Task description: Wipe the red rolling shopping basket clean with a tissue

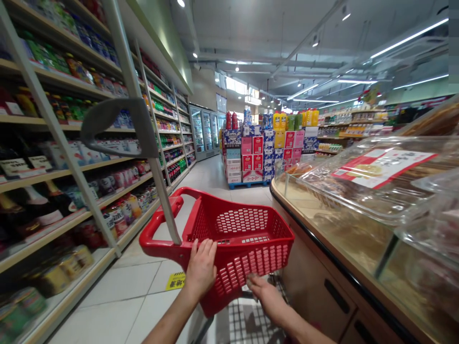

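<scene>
A red plastic shopping cart basket [247,255], with holes in its walls, stands in the middle of the view; its visible inside holds nothing. My left hand [202,265] is closed over its near rim, fingers on top and thumb hidden. My right hand [267,295] is lower, beside the near wall, with its fingers curled. Whatever its fingertips hold, if anything, is too small and blurred to name. From the basket's left end rises a metal bar [163,200] with a grey plastic handle piece [145,129]. A wire lower rack [247,317] shows beneath.
Drink shelves [82,167] line the left side. On the right, close to the basket, a display counter [322,258] bears clear food packs [380,167]. Stacked drink cartons [251,155] stand on a blue pallet ahead. A yellow sign [175,281] lies on the tiled floor.
</scene>
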`<action>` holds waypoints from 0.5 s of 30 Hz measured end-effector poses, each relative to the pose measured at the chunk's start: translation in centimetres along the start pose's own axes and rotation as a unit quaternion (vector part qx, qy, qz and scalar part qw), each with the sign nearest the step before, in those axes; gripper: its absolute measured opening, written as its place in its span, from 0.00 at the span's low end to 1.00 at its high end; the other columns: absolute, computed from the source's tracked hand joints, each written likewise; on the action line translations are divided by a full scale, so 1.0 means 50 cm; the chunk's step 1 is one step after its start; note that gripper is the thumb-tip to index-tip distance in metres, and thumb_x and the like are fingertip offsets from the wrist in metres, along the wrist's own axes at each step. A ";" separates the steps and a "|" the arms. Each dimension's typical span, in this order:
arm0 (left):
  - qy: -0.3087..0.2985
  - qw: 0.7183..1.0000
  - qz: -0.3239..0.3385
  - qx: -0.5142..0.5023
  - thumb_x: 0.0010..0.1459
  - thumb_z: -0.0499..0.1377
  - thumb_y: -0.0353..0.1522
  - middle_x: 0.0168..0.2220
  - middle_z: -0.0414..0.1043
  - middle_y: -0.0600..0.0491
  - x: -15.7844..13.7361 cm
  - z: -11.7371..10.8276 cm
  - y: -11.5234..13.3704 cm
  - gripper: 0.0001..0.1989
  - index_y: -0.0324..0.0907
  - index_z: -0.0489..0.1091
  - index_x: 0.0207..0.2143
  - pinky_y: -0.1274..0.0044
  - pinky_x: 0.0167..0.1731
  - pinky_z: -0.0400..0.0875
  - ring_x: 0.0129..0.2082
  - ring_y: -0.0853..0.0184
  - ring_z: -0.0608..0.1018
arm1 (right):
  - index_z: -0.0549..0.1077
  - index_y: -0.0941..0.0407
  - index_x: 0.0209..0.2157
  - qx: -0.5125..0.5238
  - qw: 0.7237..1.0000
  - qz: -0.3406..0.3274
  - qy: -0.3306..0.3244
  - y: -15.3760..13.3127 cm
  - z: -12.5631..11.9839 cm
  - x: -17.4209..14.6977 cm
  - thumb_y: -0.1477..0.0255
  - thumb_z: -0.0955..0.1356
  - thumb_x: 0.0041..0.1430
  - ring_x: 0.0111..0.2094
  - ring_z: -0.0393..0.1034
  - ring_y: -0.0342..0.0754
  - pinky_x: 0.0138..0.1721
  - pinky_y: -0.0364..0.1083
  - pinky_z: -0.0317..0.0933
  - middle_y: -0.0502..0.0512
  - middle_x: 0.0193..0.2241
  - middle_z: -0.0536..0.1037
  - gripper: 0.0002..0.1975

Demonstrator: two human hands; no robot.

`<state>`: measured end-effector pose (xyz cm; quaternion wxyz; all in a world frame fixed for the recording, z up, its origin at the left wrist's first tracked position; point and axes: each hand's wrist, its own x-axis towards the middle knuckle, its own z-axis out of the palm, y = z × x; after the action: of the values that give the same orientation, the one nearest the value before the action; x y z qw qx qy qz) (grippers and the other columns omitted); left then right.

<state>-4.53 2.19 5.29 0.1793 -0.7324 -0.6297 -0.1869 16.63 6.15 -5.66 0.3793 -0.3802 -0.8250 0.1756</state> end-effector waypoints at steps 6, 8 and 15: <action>-0.015 1.000 -0.006 -0.005 0.43 0.49 0.26 0.49 0.65 0.46 0.000 -0.004 0.001 0.25 0.35 0.63 0.48 0.65 0.56 0.42 0.51 0.61 0.63 | 0.64 0.52 0.50 -0.019 0.993 -0.101 0.057 -0.023 -0.009 0.040 0.79 0.57 0.56 0.55 0.53 0.47 0.55 0.51 0.49 0.53 0.52 0.64 0.21; -0.016 1.000 -0.002 -0.007 0.43 0.49 0.26 0.49 0.65 0.46 0.000 -0.004 0.001 0.25 0.35 0.63 0.48 0.65 0.56 0.42 0.51 0.60 0.63 | 0.65 0.50 0.49 -0.017 0.995 -0.102 -0.014 -0.025 -0.004 0.032 0.78 0.59 0.56 0.53 0.57 0.47 0.53 0.49 0.54 0.52 0.50 0.66 0.20; -0.030 1.000 0.001 -0.004 0.44 0.50 0.26 0.51 0.63 0.46 -0.002 -0.004 -0.002 0.26 0.35 0.61 0.49 0.65 0.57 0.42 0.53 0.61 0.61 | 0.66 0.54 0.49 -0.027 0.990 -0.132 0.033 -0.060 0.000 0.045 0.78 0.58 0.56 0.55 0.53 0.49 0.54 0.51 0.50 0.56 0.51 0.64 0.19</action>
<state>-4.67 2.01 5.42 0.1574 -0.7390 -0.6334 -0.1672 14.20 5.94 -2.82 0.4157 -0.2841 -0.8594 0.0891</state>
